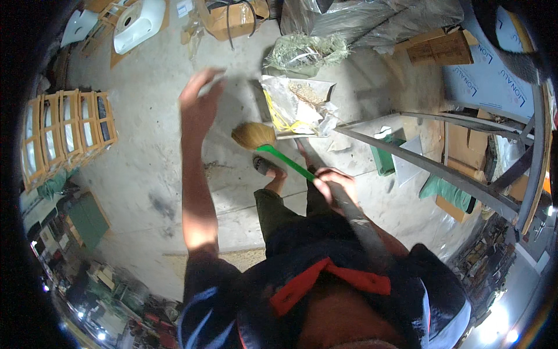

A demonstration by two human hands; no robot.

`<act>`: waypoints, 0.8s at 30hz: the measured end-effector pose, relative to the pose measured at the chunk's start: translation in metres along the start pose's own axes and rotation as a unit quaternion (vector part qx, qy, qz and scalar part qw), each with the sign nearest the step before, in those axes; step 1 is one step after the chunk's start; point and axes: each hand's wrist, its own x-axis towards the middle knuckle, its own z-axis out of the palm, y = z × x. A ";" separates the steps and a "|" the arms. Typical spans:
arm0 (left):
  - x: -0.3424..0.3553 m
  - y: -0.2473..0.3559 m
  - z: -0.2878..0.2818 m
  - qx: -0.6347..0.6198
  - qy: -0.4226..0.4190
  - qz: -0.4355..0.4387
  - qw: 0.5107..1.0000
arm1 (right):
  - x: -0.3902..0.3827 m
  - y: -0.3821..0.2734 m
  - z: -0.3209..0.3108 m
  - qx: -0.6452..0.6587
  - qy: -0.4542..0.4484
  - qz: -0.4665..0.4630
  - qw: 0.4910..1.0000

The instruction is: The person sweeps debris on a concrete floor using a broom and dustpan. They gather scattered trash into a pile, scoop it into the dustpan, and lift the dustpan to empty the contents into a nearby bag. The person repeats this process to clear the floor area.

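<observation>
My right hand (338, 185) is wrapped round the handle of a broom (285, 158) with a green neck and tan bristles. The bristle head rests by the floor, just left of a shallow tray-like container (290, 137) that holds wood shavings, clear plastic and yellow strips. My left hand (201, 96) is raised to the left of that container, its fingers apart and holding nothing; it is slightly blurred. My foot in a dark sandal (264, 167) stands just behind the bristles.
Beyond the container lies a bundle of pale green fibrous stuff (305, 52), near grey plastic sheeting (372, 23). A metal frame (430, 163) stands at right, with a green bin (383, 154) by it. At left is a wooden crate (67, 136); a white basin (138, 26) sits far left.
</observation>
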 end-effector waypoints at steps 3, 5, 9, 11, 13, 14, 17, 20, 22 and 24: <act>0.080 -0.089 0.095 0.034 0.048 0.065 0.996 | -0.003 -0.007 -0.054 -0.019 -0.047 0.010 0.999; 0.119 -0.126 0.167 0.082 0.005 0.032 0.996 | -0.004 -0.011 -0.086 -0.024 -0.054 0.003 0.998; 0.147 -0.168 0.278 0.192 -0.187 -0.038 0.963 | -0.004 -0.014 -0.127 -0.024 -0.032 0.032 0.999; 0.151 -0.182 0.313 0.273 -0.259 -0.083 0.923 | -0.001 -0.010 -0.134 -0.035 -0.008 0.046 0.998; 0.151 -0.198 0.329 0.294 -0.261 -0.048 0.918 | 0.006 -0.004 -0.136 -0.044 0.000 0.046 0.998; 0.150 -0.204 0.338 0.306 -0.263 -0.026 0.915 | 0.010 -0.001 -0.135 -0.042 0.009 0.038 0.998; 0.158 -0.221 0.350 0.266 -0.223 -0.032 0.937 | 0.028 0.011 -0.138 -0.049 0.024 0.055 0.997; 0.162 -0.229 0.351 0.273 -0.243 -0.038 0.930 | 0.048 0.017 -0.142 -0.084 0.028 0.063 0.994; 0.163 -0.233 0.347 0.295 -0.270 -0.003 0.917 | 0.063 0.018 -0.144 -0.093 0.018 0.054 0.994; 0.162 -0.236 0.344 0.299 -0.269 0.041 0.915 | 0.077 0.019 -0.143 -0.123 0.017 0.060 0.990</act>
